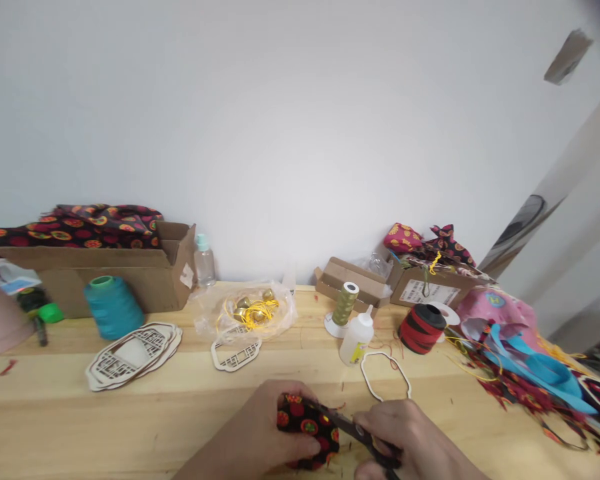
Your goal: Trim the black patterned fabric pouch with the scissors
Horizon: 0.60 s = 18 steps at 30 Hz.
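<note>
**Head view**

Left hand [253,427]: closed narrowly around a red-and-black printed fabric piece [305,423].
Right hand [405,433]: narrow grip on dark scissors [355,428]; blades touching the fabric edge.
Fabric position: between both hands, over the near part of a wooden workbench [130,427].
Nearby: white wooden frame outline [367,380] just beyond the right hand; glue bottle [356,339]; olive thread spool [344,304]; red-and-black ribbon roll [423,328].
Far left: teal thread cone [113,308]; stacked laser-cut wooden frames [133,355].
Centre: gold bells [253,310] in a plastic bag [280,313].
Writing: white shipping label [429,291] on a cardboard carton [464,287]; too small to read.
</note>
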Available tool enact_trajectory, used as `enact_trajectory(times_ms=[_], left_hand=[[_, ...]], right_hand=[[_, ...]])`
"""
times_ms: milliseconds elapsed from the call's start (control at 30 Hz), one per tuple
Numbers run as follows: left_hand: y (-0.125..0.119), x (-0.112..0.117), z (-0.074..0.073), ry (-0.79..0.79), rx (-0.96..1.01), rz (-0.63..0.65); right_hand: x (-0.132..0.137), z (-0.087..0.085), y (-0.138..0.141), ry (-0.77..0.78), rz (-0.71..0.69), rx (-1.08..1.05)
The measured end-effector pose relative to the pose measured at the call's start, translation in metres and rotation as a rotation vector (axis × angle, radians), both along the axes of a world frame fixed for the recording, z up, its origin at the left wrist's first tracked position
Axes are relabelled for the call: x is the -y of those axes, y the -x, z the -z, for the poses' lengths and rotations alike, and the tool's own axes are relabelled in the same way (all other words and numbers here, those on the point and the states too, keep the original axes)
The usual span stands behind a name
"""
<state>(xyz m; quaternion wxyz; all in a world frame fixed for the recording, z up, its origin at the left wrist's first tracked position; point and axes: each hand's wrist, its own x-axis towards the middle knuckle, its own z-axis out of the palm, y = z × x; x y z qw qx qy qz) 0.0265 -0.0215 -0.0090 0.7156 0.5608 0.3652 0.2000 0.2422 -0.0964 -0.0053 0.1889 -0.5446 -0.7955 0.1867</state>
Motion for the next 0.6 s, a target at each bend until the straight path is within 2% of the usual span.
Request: enact_trajectory(times_ms=[100,267,367,467,600], left_hand=[[-0.001,-0.005,0.001,-0.016,0.022,-0.069],[0.001,-0.006,-0.004,-0.057,-0.003,-0.078],[0.005,-0.005,-0.005,-0.134,-0.058,-0.134],[0.006,-0.003,-0.004,-0.16,-0.039,-0.14],[0.003,-0.004,-0.006,-0.122,-0.017,-0.086]], right_hand=[[-0.002,0.0,-0.001,-0.012,0.0,-0.092],[0.004,0.012,-0.013,0.047,0.184,-0.251],[0.003,0.015,-0.015,0.21,0.083,-0.436],[-0.004,0.009,-0.006,0.267,0.019,-0.634],[-0.016,0.0,0.022,0.187,0.151,-0.656]])
